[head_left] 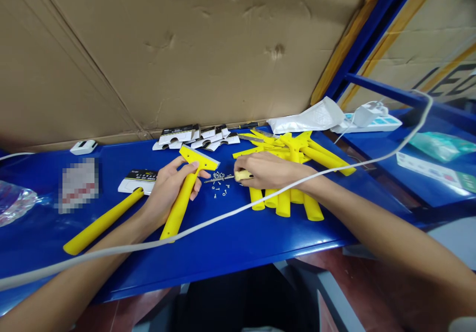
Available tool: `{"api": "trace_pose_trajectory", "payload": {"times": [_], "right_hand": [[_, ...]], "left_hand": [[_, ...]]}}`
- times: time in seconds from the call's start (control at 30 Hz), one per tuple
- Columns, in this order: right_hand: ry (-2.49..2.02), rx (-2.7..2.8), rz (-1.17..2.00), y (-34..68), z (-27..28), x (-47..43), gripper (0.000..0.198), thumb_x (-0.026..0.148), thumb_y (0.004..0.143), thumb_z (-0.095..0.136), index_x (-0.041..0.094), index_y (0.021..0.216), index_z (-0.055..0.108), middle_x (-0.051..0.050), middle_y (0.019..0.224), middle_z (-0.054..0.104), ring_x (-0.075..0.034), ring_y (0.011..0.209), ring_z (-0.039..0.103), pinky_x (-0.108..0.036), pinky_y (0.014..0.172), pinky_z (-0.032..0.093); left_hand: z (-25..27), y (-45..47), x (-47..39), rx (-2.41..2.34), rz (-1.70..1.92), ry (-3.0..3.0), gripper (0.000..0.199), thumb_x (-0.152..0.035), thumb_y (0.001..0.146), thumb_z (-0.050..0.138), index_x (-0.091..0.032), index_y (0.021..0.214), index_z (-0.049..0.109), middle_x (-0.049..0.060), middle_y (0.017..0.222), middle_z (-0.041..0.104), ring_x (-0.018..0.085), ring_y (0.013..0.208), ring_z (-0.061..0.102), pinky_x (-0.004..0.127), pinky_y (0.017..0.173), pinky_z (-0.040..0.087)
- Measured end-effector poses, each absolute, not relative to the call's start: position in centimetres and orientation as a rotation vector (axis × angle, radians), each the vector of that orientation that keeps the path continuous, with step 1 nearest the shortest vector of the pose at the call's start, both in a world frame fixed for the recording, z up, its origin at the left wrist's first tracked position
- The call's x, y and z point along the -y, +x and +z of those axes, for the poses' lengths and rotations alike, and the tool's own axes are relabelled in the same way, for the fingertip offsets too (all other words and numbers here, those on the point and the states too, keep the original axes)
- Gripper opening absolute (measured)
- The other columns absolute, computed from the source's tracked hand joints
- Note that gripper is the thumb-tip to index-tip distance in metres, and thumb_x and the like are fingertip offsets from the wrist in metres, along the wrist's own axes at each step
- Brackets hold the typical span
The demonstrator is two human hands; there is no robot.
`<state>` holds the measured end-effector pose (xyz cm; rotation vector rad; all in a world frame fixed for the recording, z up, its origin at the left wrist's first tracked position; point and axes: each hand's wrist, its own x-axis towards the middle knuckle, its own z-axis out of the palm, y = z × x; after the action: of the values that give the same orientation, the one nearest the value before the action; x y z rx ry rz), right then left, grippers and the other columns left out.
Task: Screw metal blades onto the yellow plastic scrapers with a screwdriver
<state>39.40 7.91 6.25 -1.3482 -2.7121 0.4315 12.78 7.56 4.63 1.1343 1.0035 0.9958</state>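
**Scraper in left hand, screwdriver in right, by the screws**

Landmark: the screws (219, 175), loose in a small scatter on the blue table (223, 252). Left hand (165, 190), left of the screws, has its fingers wrapped round a yellow scraper (181, 202), thumb near the neck; blade end sits just beyond the screws, handle slants back toward the person. Right hand (266, 167), just right of the screws, fingers curled closed on a screwdriver (243, 175); its shaft runs leftward across the screws, can't tell if it touches them. Scraper pile (295, 146) right of the screws, partly behind the right hand, several handles pointing at the person. Cards (178, 136) overlap beyond the screws. Well left of them: a yellow handle (104, 220), far end at a black-and-white card (136, 179). White cable (219, 218) passes nearer the person than the screws.
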Motion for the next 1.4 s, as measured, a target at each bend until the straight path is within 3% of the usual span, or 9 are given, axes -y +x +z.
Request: {"api": "trace_pose_trajectory", "payload": {"times": [0.2, 0.27, 0.4, 0.57, 0.73, 0.97, 1.17, 1.4], "right_hand": [[-1.291, 2.594, 0.424, 40.0, 5.7, -8.4, 0.023, 0.014, 0.090, 0.065, 0.020, 0.113, 0.068, -0.011, 0.121, 0.073, -0.026, 0.106, 0.066, -0.035, 0.088, 0.047], [-1.274, 2.600, 0.438, 40.2, 5.9, -8.6, 0.023, 0.017, 0.092, 0.066, 0.020, 0.115, 0.071, -0.011, 0.123, 0.073, -0.027, 0.107, 0.067, -0.036, 0.090, 0.048], [-1.212, 2.672, 0.466, 39.8, 6.8, -9.2, 0.016, 0.032, 0.096, 0.074, 0.022, 0.108, 0.075, -0.009, 0.116, 0.074, -0.025, 0.104, 0.067, -0.036, 0.088, 0.048], [-1.077, 2.833, 0.615, 38.8, 7.3, -10.7, 0.009, 0.028, 0.100, 0.067, 0.023, 0.093, 0.071, -0.004, 0.097, 0.074, -0.021, 0.090, 0.067, -0.034, 0.079, 0.046], [-1.045, 2.922, 0.544, 38.8, 6.8, -11.9, 0.012, 0.032, 0.100, 0.065, 0.021, 0.105, 0.066, -0.008, 0.109, 0.071, -0.025, 0.099, 0.066, -0.037, 0.084, 0.049], [-0.998, 2.881, 0.668, 38.6, 7.1, -12.4, 0.008, 0.027, 0.099, 0.064, 0.022, 0.095, 0.069, -0.004, 0.093, 0.073, -0.021, 0.084, 0.065, -0.033, 0.074, 0.047], [-0.976, 2.980, 0.684, 38.6, 8.1, -12.7, 0.011, 0.029, 0.099, 0.064, 0.020, 0.102, 0.069, -0.009, 0.107, 0.073, -0.025, 0.096, 0.067, -0.037, 0.081, 0.049], [-0.880, 2.647, 0.647, 37.1, 10.6, -12.5, 0.018, 0.037, 0.101, 0.069, 0.020, 0.098, 0.073, -0.005, 0.104, 0.074, -0.020, 0.094, 0.066, -0.034, 0.086, 0.046]], "left_hand": [[4.5, 12.7, -7.7, -1.008, 0.995, 1.141, 0.025, -0.033, 0.092, 0.081, -0.018, 0.100, 0.063, 0.011, 0.095, 0.080, 0.011, 0.054, 0.061, 0.021, 0.043, 0.049], [4.4, 12.6, -7.8, -1.002, 1.009, 1.129, 0.025, -0.032, 0.092, 0.081, -0.018, 0.101, 0.063, 0.011, 0.096, 0.080, 0.012, 0.054, 0.062, 0.021, 0.042, 0.049], [4.2, 12.4, -8.0, -0.994, 1.034, 1.121, 0.025, -0.033, 0.092, 0.081, -0.018, 0.101, 0.062, 0.011, 0.096, 0.080, 0.012, 0.055, 0.063, 0.022, 0.041, 0.049], [4.3, 12.3, -8.4, -0.994, 1.055, 1.113, 0.024, -0.031, 0.092, 0.080, -0.018, 0.102, 0.062, 0.011, 0.092, 0.080, 0.012, 0.054, 0.063, 0.021, 0.040, 0.049], [4.2, 12.2, -8.7, -1.032, 1.042, 1.077, 0.027, -0.031, 0.091, 0.081, -0.019, 0.105, 0.061, 0.010, 0.092, 0.081, 0.013, 0.052, 0.063, 0.022, 0.039, 0.049], [4.3, 12.1, -8.7, -1.025, 1.048, 1.061, 0.026, -0.030, 0.091, 0.081, -0.019, 0.102, 0.061, 0.010, 0.090, 0.081, 0.012, 0.052, 0.063, 0.021, 0.040, 0.049], [4.4, 11.8, -8.9, -1.019, 1.077, 1.070, 0.025, -0.031, 0.091, 0.081, -0.019, 0.103, 0.062, 0.009, 0.092, 0.081, 0.012, 0.054, 0.063, 0.021, 0.041, 0.049], [4.4, 11.9, -9.0, -1.023, 1.049, 1.070, 0.031, -0.034, 0.088, 0.083, -0.018, 0.106, 0.064, 0.008, 0.089, 0.080, 0.011, 0.047, 0.059, 0.021, 0.038, 0.047]]}}
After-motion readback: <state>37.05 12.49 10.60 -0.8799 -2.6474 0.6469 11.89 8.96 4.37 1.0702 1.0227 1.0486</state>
